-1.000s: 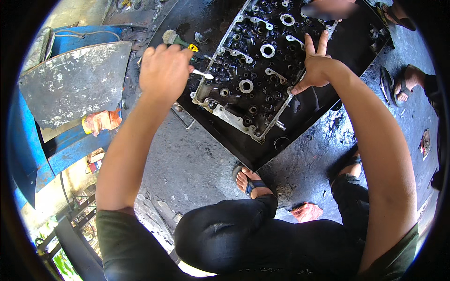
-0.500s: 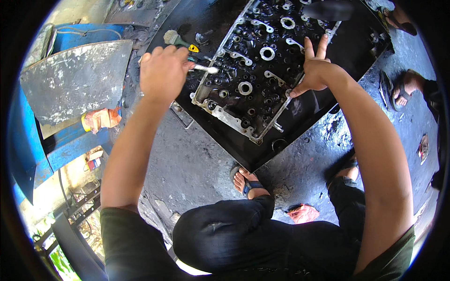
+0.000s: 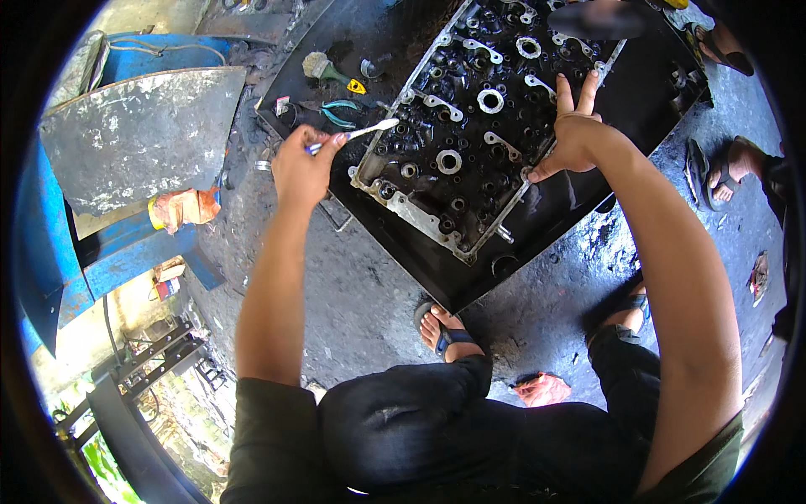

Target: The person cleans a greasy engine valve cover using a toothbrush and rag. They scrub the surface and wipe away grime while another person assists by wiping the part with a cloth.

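A dark, oily engine cylinder head (image 3: 420, 214), full of holes and pale metal rings, lies slanted in a black metal tray (image 3: 457, 294). My left hand (image 3: 302, 168) is closed round the blue-and-white handle of a toothbrush (image 3: 368, 131). Its white bristle end hovers at or just over the cylinder head's left edge; contact cannot be told. On the opposite edge rests my right hand (image 3: 578, 134), its thumb and two fingers stretched apart along the rim and its other fingers mostly hidden.
Left of the cylinder head, the tray holds a green-handled paintbrush (image 3: 327, 69) and teal-handled pliers (image 3: 339, 112). Blue metalwork with a scuffed panel (image 3: 138, 139) stands at left. Another person's sandaled foot (image 3: 724, 181) is at right. A reddish cloth (image 3: 541, 389) lies on the floor.
My left hand has turned and moved slightly right and down with the toothbrush, uncovering the pliers. My right hand keeps its place on the cylinder head, and the view has shifted a little.
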### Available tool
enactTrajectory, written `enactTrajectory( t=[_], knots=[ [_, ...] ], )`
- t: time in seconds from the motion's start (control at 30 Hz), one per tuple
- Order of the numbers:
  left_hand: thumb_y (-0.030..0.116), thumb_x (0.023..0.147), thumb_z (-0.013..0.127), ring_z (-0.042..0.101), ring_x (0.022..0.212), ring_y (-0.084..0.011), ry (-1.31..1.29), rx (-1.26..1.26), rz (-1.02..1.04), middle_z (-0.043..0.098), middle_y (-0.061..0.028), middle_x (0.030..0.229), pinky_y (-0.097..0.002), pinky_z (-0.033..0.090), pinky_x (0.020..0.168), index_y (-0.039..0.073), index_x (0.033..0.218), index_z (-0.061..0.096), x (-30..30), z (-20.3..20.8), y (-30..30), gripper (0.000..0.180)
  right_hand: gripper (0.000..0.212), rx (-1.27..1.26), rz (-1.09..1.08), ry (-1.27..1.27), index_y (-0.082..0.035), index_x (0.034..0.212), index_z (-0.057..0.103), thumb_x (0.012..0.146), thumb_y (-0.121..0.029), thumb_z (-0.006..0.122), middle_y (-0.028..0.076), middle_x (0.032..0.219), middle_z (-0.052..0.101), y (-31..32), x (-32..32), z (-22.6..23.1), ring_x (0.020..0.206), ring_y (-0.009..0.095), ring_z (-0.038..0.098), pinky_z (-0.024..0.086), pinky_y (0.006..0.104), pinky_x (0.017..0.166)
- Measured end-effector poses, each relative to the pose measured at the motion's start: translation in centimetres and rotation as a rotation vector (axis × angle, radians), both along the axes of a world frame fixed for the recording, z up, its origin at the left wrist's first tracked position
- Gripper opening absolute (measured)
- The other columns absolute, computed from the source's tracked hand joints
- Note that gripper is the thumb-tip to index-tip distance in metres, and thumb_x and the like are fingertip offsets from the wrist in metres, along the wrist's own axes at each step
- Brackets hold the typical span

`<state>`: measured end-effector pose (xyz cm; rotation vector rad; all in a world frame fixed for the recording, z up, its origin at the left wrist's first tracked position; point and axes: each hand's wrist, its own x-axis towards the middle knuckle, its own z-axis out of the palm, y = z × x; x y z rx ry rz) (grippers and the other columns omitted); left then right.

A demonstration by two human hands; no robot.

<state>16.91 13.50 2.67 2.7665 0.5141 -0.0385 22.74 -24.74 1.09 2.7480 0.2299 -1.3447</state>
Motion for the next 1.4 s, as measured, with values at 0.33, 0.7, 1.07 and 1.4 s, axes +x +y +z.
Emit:
enactTrajectory(
  t=[0.33, 0.7, 1.07, 1.4],
  knots=[
    [0.046, 0.087, 0.083, 0.070, 0.100, -0.0290, -0.150, 0.558, -0.453, 0.076, -0.0052, 0.095, -0.0484, 0.047, 0.084, 0.015, 0.095, 0.076, 3.9, 2.9, -4.3, 0.032, 0.146, 0.023, -0.015, 0.005, 0.017, 0.159, 0.029, 0.068, -0.084, 0.083, 0.038, 0.169, -0.025, -0.1, 0.1, 0.5, 0.141, 0.060, 0.048, 0.039, 0.0457, 0.123],
    [0.041, 0.091, 0.078, 0.070, 0.094, -0.0272, -0.109, 0.620, -0.708, 0.072, -0.0030, 0.095, -0.0462, 0.048, 0.083, 0.017, 0.099, 0.075, 4.1, 4.7, -6.2, 0.025, 0.166, 0.095, -0.110, -0.053, 0.007, 0.167, -0.006, 0.062, -0.077, 0.091, 0.047, 0.158, -0.035, -0.5, -0.5, 0.0, 0.139, 0.063, 0.049, 0.041, 0.0431, 0.123],
    [0.045, 0.093, 0.074, 0.073, 0.096, -0.0237, -0.033, 0.688, -0.670, 0.074, -0.0018, 0.094, -0.0447, 0.049, 0.082, 0.018, 0.099, 0.075, 5.1, 5.6, -6.3, 0.027, 0.165, 0.095, -0.079, 0.016, 0.002, 0.167, -0.014, 0.065, -0.075, 0.091, 0.049, 0.157, -0.034, -0.8, -0.1, -0.3, 0.141, 0.063, 0.046, 0.040, 0.0436, 0.123],
    [0.043, 0.084, 0.089, 0.068, 0.070, -0.0296, 0.376, -0.051, 0.004, 0.071, -0.0098, 0.075, -0.0454, 0.051, 0.066, 0.009, 0.088, 0.070, -12.3, 6.3, 2.2, 0.039, 0.164, 0.127, -0.113, 0.034, 0.009, 0.165, -0.010, 0.066, -0.070, 0.093, 0.048, 0.154, -0.040, -0.7, 0.1, 0.0, 0.145, 0.063, 0.041, 0.035, 0.0449, 0.127]
  ],
)
